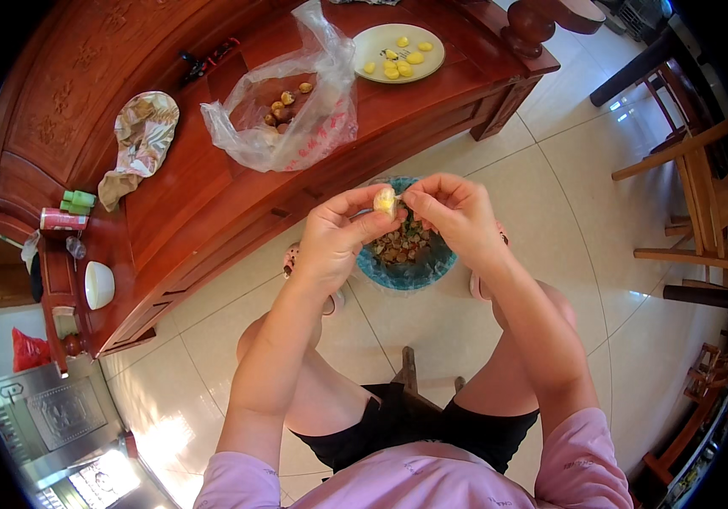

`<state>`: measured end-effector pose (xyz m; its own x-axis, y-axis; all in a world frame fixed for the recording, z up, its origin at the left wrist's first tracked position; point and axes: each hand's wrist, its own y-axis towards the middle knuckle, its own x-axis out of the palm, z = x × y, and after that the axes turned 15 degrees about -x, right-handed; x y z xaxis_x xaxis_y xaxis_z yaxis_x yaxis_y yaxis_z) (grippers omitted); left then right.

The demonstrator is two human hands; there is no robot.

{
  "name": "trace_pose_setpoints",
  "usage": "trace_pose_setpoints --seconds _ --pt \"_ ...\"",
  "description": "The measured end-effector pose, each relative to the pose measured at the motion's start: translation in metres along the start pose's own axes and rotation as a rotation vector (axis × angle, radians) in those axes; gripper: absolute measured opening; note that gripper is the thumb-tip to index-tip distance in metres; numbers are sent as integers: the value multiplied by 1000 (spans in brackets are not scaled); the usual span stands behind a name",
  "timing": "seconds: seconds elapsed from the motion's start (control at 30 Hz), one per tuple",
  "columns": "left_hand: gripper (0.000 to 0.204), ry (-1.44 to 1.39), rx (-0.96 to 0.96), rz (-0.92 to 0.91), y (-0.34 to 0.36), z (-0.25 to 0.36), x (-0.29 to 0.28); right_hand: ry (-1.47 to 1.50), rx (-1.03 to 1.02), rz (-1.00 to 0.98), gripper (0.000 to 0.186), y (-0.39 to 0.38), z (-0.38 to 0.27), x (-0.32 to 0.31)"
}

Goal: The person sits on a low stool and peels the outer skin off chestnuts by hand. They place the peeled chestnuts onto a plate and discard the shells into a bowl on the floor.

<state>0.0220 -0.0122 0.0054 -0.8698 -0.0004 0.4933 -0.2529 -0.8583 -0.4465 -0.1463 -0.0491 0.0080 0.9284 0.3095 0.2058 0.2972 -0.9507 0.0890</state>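
My left hand (335,231) pinches a partly peeled chestnut (385,201), its yellow flesh showing beside paler skin. Close against it, my right hand (452,214) has thumb and forefinger pressed together at the chestnut's edge; whatever they grip is too small to name. Both hands are above a blue-lined bin (434,270) that holds brown shell pieces. On the wooden bench ahead lies an open clear plastic bag (330,119) with several brown chestnuts (282,110) inside. A white plate (367,48) to its right carries several peeled yellow chestnuts (415,58).
The red-brown carved bench (203,199) runs across the far left, bearing crumpled paper (145,136), a white bowl (99,284) and a red can (64,219). Wooden chairs (703,199) stand on the tiled floor at right. My legs flank the bin.
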Motion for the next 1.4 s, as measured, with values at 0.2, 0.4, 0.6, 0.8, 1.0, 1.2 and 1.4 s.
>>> trace_pose_setpoints --seconds 0.2,0.4,0.6,0.8,1.0,1.2,1.4 --pt "34 -78 -65 -58 1 5 -2 -148 28 58 15 2 3 -6" --pt "34 -94 -43 -92 0 7 -5 -373 67 -37 19 0 4 -8" --pt "40 217 108 87 2 6 -5 -387 33 -88 17 0 2 -8" --pt "35 282 179 117 1 4 0 -151 -111 -57 17 -1 6 0" --pt "32 294 273 118 6 -6 -3 -251 -110 -75 17 -4 2 3" --pt "28 444 420 143 7 -10 -1 -325 -144 -44 16 -6 8 6" --pt "31 618 517 234 11 -13 1 -449 -261 19 11 -9 12 11"
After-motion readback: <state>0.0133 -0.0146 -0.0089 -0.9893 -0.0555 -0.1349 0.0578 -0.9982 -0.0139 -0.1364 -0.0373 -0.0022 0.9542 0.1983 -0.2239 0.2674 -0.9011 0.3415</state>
